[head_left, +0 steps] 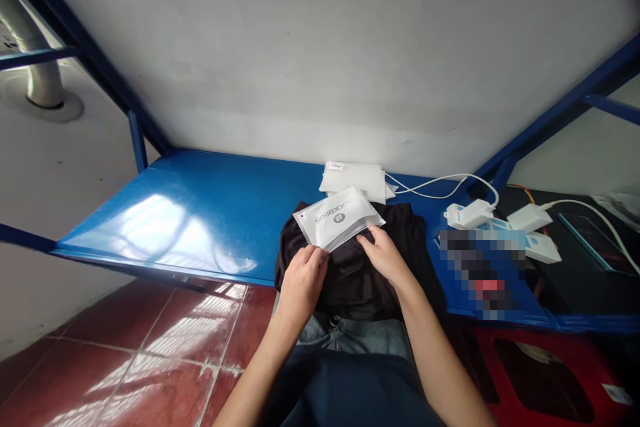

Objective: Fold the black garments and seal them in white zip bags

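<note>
Both my hands hold a white plastic pouch with grey "ROCKBROS" lettering, which appears upside down to me. My left hand is closed on the pouch's near left edge, fingertips pressed together. At the near right edge, my right hand pinches it between thumb and fingers. Under the pouch and wrists lies a bunched black cloth, spread over the shelf's front edge and my lap. Just beyond the pouch, several white packets are stacked against the wall, the top one bearing a small label. What is inside the pouch cannot be seen.
A blue metal shelf runs along the white wall, with slanted blue bars at both ends. To the right sits a white power strip with chargers and white cables. A phone lies beyond it. A red plastic stool stands below.
</note>
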`<state>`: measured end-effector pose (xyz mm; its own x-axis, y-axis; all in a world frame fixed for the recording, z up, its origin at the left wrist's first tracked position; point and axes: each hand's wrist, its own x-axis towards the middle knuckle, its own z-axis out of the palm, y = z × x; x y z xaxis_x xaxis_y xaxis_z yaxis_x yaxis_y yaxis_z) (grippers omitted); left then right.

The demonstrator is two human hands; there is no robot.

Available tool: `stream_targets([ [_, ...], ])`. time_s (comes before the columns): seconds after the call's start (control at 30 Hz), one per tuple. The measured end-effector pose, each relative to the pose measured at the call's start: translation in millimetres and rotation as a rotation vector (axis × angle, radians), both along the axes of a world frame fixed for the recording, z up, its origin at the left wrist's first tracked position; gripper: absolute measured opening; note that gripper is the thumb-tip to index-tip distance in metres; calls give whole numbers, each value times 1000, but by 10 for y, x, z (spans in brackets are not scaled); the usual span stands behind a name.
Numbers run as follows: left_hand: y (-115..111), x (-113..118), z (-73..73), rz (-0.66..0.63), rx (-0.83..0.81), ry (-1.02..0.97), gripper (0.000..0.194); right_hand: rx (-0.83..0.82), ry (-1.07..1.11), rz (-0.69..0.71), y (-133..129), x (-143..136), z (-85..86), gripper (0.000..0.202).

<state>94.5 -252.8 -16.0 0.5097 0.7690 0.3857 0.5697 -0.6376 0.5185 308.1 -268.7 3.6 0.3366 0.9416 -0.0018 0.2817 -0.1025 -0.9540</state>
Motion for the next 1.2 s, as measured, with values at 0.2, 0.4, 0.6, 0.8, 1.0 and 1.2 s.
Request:
stream_targets([
  [0.2, -49, 64, -69, 69, 91, -38, 15, 178, 623, -239, 161, -346, -3, 52],
  [0.4, -49, 73, -125, 30, 210, -58, 14, 260, 576, -201, 296, -439, -26, 52],
  [0.6, -21, 69, -127, -21, 275, -23, 16, 142, 826, -81, 655, -412, 43, 40],
  [0.8, -37, 84, -124, 72, 305, -17, 18, 176, 846, 2, 408, -467, 86, 59],
  [1.0, -86, 146, -155, 64, 351, -34, 20, 369, 831, -276, 9, -605, -17, 60],
  [1.2, -104, 156, -159, -18, 273, -34, 18, 268, 899, -311, 261, -531, 9, 64],
])
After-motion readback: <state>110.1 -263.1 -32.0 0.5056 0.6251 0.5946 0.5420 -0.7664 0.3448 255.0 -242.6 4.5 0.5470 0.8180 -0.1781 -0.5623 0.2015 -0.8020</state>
